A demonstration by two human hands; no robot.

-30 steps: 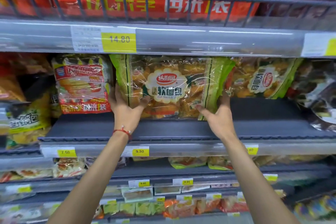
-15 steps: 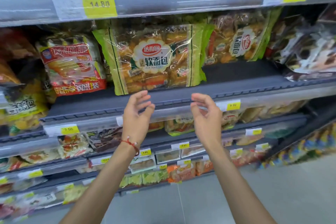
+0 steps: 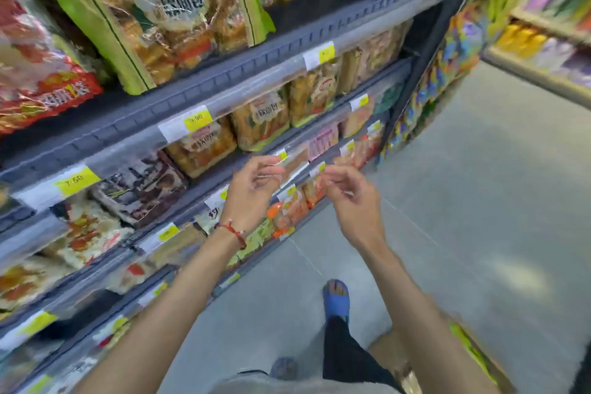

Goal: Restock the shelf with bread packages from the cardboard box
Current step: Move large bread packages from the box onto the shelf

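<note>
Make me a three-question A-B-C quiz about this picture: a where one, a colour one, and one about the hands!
1. Where is the green bread bag? A on the shelf B on the floor C in a box
2. What colour is the wrist band? A blue B red C yellow
3. What do the left hand and right hand hold? A a bag B a tag C nothing
Answers: 1 A, it stands on the grey ledge. 2 B, it is red string. 3 C, both are empty.

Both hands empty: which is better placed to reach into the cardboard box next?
Right hand, probably: the cardboard box lies low on its side; the left hand is nearer the shelf.
</note>
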